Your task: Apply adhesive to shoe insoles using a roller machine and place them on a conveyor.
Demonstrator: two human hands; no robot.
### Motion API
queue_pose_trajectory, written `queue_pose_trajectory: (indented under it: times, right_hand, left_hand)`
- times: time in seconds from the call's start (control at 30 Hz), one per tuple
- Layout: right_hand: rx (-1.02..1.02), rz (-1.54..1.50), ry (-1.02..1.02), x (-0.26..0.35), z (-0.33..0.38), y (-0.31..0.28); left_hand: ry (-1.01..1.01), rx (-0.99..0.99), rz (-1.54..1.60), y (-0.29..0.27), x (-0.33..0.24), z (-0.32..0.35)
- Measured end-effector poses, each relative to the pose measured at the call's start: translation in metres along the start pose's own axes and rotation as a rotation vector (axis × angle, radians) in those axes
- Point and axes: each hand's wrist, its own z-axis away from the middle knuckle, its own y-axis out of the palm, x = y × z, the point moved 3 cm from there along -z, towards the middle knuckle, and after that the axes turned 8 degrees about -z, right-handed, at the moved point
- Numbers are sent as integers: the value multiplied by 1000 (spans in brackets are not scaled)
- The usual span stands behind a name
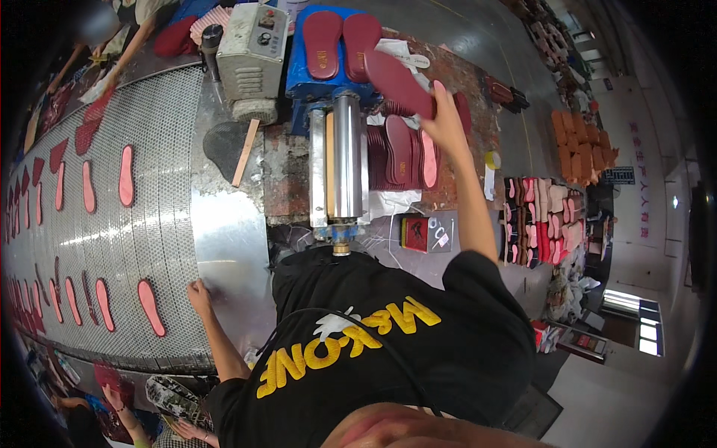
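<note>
My right hand grips the end of a dark red insole and holds it up, tilted, beyond the steel roller. A small pink tip shows by the fingers; what it belongs to is unclear. Close to the raised insole, a pair of dark red insoles with gold print lies on the blue machine top. Stacked dark red insoles stand right of the roller, with pink ones beside them. My left hand, fingers curled and nothing visible in them, rests by the metal plate at the conveyor's end.
Rows of pink insoles lie on the mesh conveyor at left. A grey control box, a dark sole-shaped piece and a wooden strip sit beside the roller. Piled insoles stand at right. Other people's hands work at the far left.
</note>
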Motion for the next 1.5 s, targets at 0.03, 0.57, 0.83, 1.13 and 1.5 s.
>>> queue_pose_trajectory:
  times: [0.03, 0.57, 0.83, 1.13, 1.5]
  right_hand:
    - [53, -21, 64, -11, 28, -6]
    - [101, -369, 31, 11, 109, 68]
    - [690, -373, 460, -49, 259, 144]
    - [897, -500, 871, -119, 412, 250]
    - [884, -533, 933, -96, 419, 234]
  left_hand:
    - [-43, -8, 32, -8, -20, 0]
    - [1378, 515, -86, -24, -522, 81]
    - [1236, 356, -242, -41, -470, 34]
    - [109, 1037, 734, -20, -232, -68]
    - [-735, 210, 941, -42, -15, -101]
